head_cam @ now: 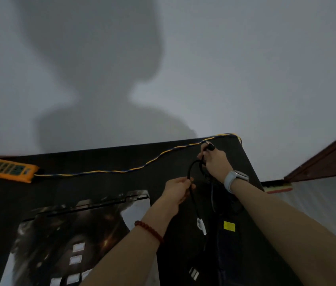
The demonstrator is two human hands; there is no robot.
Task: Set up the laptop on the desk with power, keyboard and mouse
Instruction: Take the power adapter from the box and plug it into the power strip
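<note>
Both our hands work a black cable point(192, 172) above the counter point(101, 182). Left hand point(178, 189) pinches the cable low on its loop; right hand point(212, 162) grips the upper end near the counter's far right corner, likely untangling it so it can run toward power. Orange power strip point(6, 169) lies at far left, well apart, its twisted cord point(121, 171) trailing along the back edge. Laptop point(76, 228) lies closed beside the left arm. Keyboard, mouse: not visible.
</note>
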